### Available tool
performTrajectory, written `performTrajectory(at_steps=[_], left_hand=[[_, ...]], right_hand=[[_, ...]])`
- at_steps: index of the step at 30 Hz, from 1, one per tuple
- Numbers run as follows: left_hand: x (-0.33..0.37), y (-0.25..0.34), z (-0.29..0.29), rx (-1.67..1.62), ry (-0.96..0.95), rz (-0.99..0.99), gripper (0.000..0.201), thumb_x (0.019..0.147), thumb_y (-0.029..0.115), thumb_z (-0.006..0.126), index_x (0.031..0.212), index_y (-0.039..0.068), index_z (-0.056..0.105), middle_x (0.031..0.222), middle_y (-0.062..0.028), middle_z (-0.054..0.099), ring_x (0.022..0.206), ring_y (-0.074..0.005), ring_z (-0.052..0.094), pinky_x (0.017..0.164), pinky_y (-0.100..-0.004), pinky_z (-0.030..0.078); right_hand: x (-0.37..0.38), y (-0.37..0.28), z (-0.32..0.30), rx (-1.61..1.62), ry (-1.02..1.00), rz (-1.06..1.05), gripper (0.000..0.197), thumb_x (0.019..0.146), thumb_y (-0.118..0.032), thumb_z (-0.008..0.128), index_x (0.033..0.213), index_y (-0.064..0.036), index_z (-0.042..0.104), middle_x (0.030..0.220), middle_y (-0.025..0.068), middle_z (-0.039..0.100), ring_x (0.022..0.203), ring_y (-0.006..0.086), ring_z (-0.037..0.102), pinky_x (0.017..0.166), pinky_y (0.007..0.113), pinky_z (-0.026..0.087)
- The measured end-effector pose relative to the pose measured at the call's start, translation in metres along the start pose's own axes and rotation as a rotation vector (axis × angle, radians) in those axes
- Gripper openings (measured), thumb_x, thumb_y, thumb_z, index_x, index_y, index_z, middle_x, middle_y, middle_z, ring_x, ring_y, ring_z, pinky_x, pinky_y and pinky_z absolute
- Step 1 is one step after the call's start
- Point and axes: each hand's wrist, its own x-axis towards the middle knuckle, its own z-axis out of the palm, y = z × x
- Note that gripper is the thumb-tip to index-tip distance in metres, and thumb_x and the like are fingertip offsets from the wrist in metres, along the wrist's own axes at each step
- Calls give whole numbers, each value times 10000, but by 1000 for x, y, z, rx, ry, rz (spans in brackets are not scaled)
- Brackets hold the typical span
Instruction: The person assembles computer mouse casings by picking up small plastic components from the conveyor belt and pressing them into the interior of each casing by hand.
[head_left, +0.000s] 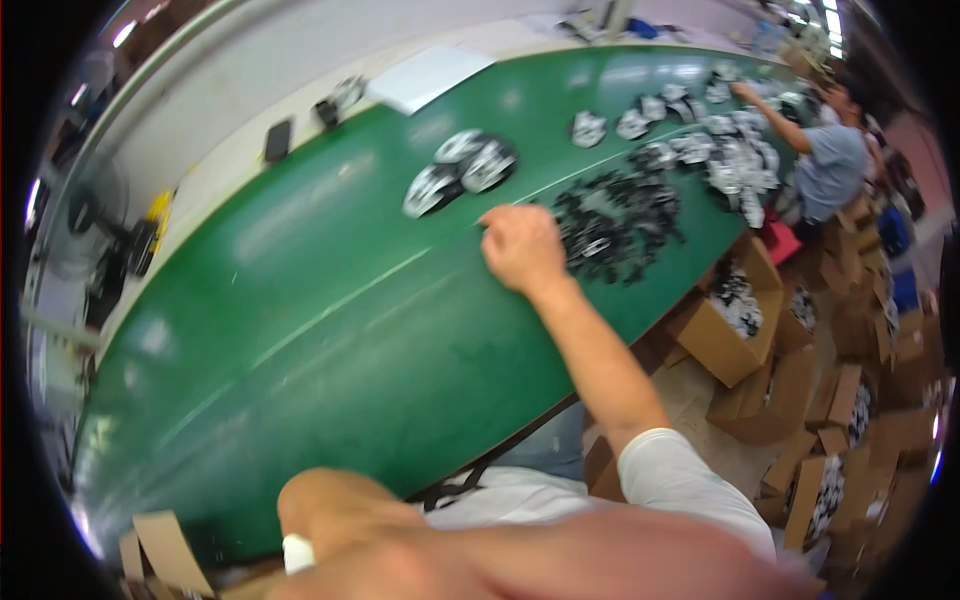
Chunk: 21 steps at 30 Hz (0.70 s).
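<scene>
Lying at the centre right of the frame, a loose heap of small black parts spreads over the green table; just beside its left edge is the person's right hand, low over the tabletop, fingers curled in and drawn together, though I cannot tell whether they pinch anything; the left hand seems to be the big blur along the bottom edge, its arm bent back, so I cannot tell how its fingers stand.

Above the right hand, at upper centre, three black-and-white rounded pieces sit together; one single piece lies apart to their right; farther right is a pile of whitish pieces, with a co-worker in a blue-grey shirt reaching over the table; a white sheet lies at the top, and an open carton of pieces stands at lower right.
</scene>
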Motion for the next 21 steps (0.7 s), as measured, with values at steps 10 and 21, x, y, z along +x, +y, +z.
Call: performTrajectory(at_steps=[10, 21], left_hand=[[-56, -12, 53, -103, 160, -189, 189, 1109, 266, 597, 1056, 117, 701, 1004, -95, 708, 961, -239, 604, 909, -383, 506], [-46, -28, -75, -31, 230, -305, 265, 1138, 353, 582, 997, 146, 670, 831, -29, 699, 850, -203, 590, 829, -369, 500]], right_hand=[[-6, 3, 1, -7, 22, 17, 171, 922, -177, 699, 1049, -113, 794, 1101, 50, 791, 1066, 293, 723, 1007, 462, 524], [7, -49, -121, 486, 423, -154, 212, 1036, -152, 663, 1170, -31, 775, 1170, 58, 769, 1027, 186, 725, 984, 337, 543]])
